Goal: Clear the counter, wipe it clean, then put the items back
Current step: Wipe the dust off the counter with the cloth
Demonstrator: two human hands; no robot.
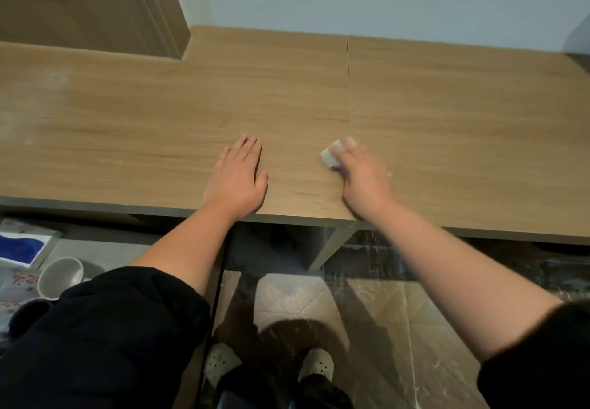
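Black sleeves (111, 329) nearest; left hand (238, 178) lies flat by the bench's (447, 121) front edge, fingers (249, 150) straight; right hand (364, 178) curls over a small white cloth (329, 157) beside it; soft, light, probably best kept bunched.

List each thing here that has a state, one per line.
counter, white dust at its left end
left hand, open, flat on the counter
right hand, grips the white cloth against the counter, blurred
white cloth, bunched under the right hand's fingers
bowl, on the floor, empty
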